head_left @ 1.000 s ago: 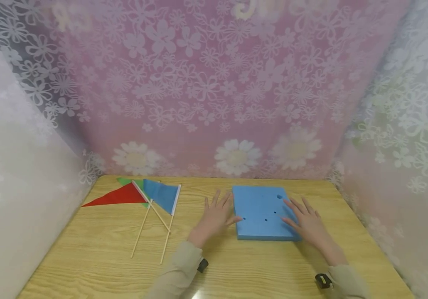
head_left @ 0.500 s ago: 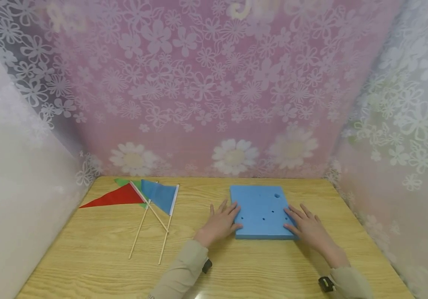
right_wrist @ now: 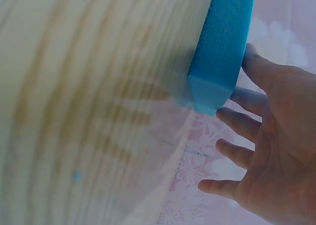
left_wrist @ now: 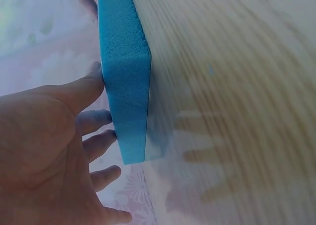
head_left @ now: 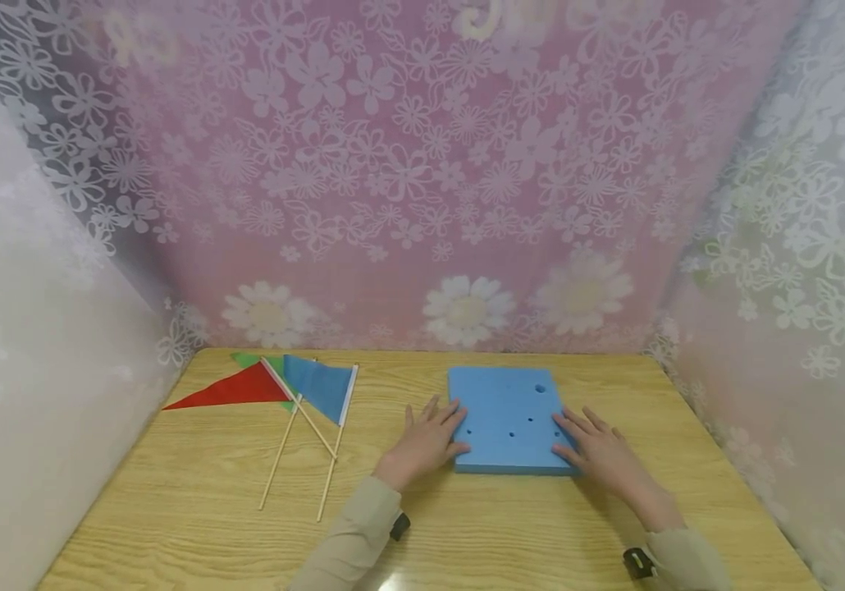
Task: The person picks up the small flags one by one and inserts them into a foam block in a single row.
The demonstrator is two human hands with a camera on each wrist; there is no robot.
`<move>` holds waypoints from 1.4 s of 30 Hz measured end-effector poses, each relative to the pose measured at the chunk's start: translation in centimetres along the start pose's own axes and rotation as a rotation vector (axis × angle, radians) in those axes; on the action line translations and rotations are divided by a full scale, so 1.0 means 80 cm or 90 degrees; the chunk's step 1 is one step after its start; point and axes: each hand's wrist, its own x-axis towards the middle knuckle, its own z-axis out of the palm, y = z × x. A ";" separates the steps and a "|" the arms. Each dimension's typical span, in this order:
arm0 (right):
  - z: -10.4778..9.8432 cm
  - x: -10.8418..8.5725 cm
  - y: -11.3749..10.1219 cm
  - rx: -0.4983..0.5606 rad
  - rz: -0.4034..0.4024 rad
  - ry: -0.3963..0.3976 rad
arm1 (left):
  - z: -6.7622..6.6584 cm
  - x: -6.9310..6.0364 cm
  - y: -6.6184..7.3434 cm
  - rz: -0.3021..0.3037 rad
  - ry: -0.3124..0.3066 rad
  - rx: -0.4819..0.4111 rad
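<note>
A flat blue foam block (head_left: 505, 402) with several small holes in its top lies on the table in the head view. At its left edge, my left hand (head_left: 422, 443) rests its fingertips on the block, the fingers nearly straight and spread. My right hand (head_left: 609, 455) touches the opposite edge in the same way, near the front corner. In the left wrist view, the thumb and some fingers of the left hand (left_wrist: 54, 141) meet the block's upper edge (left_wrist: 126, 96). From the right wrist view, the right hand (right_wrist: 276, 146) has its thumb and nearest fingers against the block (right_wrist: 217, 62).
Left of the block lie three pennants on thin wooden sticks: a red flag (head_left: 241, 386), a blue flag (head_left: 322, 387) and a green flag (head_left: 248, 359) partly beneath them. Their sticks cross on the wooden table (head_left: 194, 509). A flowered curtain (head_left: 408, 205) hangs behind the table.
My left hand has come to the block's left edge, and the right hand has settled on the right edge. The block has slid slightly left. The flags have not moved.
</note>
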 end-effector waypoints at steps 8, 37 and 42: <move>0.002 0.005 -0.016 0.027 -0.019 -0.004 | -0.004 -0.012 -0.019 -0.001 -0.005 -0.035; 0.010 0.033 -0.073 0.070 -0.076 -0.040 | -0.032 -0.061 -0.080 -0.019 0.017 -0.083; 0.011 0.037 -0.084 0.080 -0.084 -0.056 | -0.038 -0.071 -0.087 -0.033 0.018 -0.093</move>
